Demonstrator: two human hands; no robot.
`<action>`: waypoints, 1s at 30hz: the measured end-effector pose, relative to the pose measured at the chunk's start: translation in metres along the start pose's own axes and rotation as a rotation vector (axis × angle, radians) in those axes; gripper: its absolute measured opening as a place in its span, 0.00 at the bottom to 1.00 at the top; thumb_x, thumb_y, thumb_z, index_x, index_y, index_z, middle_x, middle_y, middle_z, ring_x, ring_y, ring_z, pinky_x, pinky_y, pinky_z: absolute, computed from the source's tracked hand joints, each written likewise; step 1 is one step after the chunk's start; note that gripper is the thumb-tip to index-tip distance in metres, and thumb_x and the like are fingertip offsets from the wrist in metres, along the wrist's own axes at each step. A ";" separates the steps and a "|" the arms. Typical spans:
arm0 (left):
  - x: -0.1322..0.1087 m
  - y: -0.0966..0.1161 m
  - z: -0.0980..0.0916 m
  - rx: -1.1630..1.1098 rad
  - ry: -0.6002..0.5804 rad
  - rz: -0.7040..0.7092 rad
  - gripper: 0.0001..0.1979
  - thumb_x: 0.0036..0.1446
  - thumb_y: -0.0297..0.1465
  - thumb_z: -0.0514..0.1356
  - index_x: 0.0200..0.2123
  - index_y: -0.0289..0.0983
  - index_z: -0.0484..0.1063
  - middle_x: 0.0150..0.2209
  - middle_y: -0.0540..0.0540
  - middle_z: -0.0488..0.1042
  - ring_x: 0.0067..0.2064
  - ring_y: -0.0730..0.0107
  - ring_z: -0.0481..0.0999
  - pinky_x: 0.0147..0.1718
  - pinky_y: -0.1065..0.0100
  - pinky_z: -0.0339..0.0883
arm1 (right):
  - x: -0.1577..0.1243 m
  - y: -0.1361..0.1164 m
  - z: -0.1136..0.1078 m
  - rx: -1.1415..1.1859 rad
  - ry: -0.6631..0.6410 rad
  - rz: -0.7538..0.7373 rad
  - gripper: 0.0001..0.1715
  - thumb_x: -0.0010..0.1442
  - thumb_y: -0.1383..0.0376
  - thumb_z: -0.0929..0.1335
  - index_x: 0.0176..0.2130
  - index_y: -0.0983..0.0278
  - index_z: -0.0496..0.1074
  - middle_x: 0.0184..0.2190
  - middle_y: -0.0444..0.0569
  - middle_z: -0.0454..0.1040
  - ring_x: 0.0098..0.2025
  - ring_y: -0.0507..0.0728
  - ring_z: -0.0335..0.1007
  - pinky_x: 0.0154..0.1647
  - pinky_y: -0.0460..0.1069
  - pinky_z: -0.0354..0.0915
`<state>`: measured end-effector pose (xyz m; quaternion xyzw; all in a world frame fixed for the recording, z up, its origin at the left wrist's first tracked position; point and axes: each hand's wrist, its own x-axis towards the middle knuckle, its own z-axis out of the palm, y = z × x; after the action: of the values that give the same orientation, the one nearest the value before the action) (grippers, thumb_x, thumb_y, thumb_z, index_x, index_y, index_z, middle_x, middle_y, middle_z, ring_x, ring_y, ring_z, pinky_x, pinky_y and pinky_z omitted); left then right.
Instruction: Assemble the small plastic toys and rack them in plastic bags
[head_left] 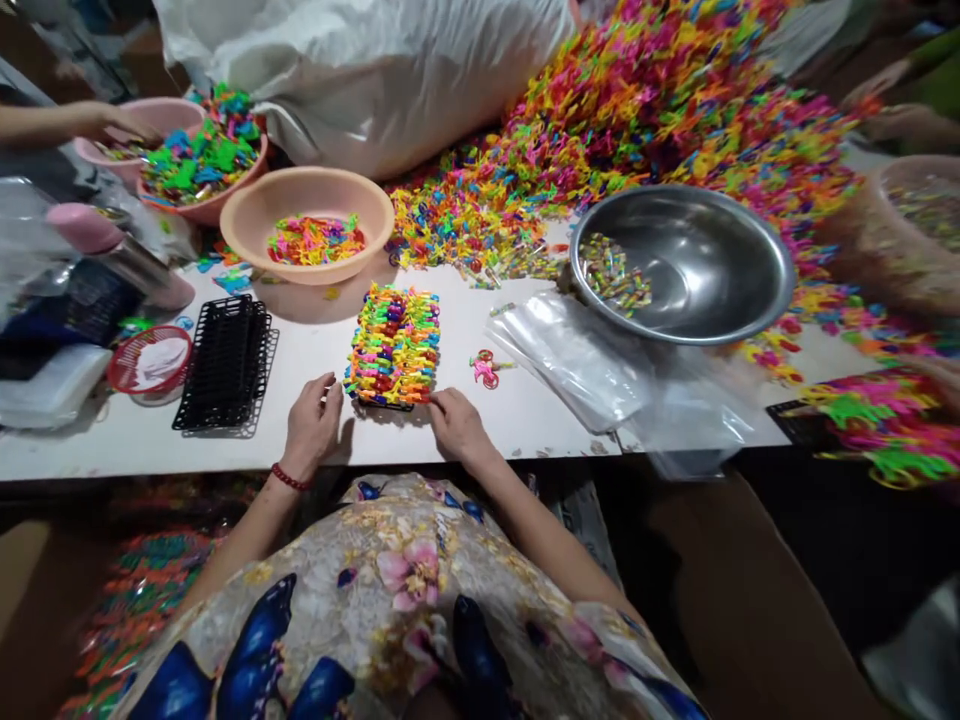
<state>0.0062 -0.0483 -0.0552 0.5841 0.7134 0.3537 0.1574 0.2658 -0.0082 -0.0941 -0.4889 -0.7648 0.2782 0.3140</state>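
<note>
A black rack filled with rows of small bright plastic toys [394, 345] lies on the white table in front of me. My left hand [311, 425], with a red bead bracelet at the wrist, rests just off the rack's near left corner. Its fingers are loosely bent and apart, holding nothing. At the near right corner, my right hand [457, 425] has thumb and fingers pressed together on the rack's edge, by an orange toy. A few loose pink and red toy pieces [486, 370] lie to the right of the rack.
Empty black racks [225, 365] are stacked at left, beside a red basket [120, 365]. Behind are a peach basin [240, 225] and a large toy pile [637, 90]. Plastic bags [577, 360] and a steel bowl [720, 270] lie right. A co-worker's hand [120, 125] reaches in at left.
</note>
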 end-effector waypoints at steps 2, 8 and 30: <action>-0.003 -0.007 0.006 -0.022 0.022 -0.024 0.23 0.67 0.44 0.51 0.51 0.34 0.75 0.49 0.38 0.77 0.48 0.60 0.77 0.48 0.60 0.72 | -0.014 -0.004 0.010 -0.054 -0.028 -0.044 0.08 0.65 0.67 0.64 0.40 0.64 0.74 0.37 0.53 0.73 0.44 0.60 0.67 0.49 0.54 0.66; -0.012 -0.013 0.026 -0.081 -0.026 -0.051 0.20 0.68 0.42 0.47 0.41 0.36 0.75 0.40 0.42 0.78 0.44 0.62 0.77 0.46 0.62 0.70 | -0.008 -0.008 0.023 -0.184 -0.050 -0.112 0.07 0.65 0.68 0.65 0.40 0.65 0.73 0.39 0.55 0.71 0.43 0.62 0.65 0.45 0.55 0.67; -0.019 -0.017 0.030 -0.142 -0.073 0.036 0.15 0.67 0.38 0.50 0.35 0.37 0.72 0.37 0.43 0.75 0.40 0.64 0.74 0.42 0.64 0.68 | -0.013 0.145 -0.143 -0.606 0.306 0.070 0.19 0.66 0.62 0.60 0.45 0.65 0.77 0.48 0.61 0.78 0.53 0.64 0.72 0.57 0.59 0.65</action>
<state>0.0181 -0.0578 -0.0919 0.5966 0.6697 0.3847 0.2180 0.4610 0.0503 -0.1107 -0.6222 -0.7393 -0.0275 0.2560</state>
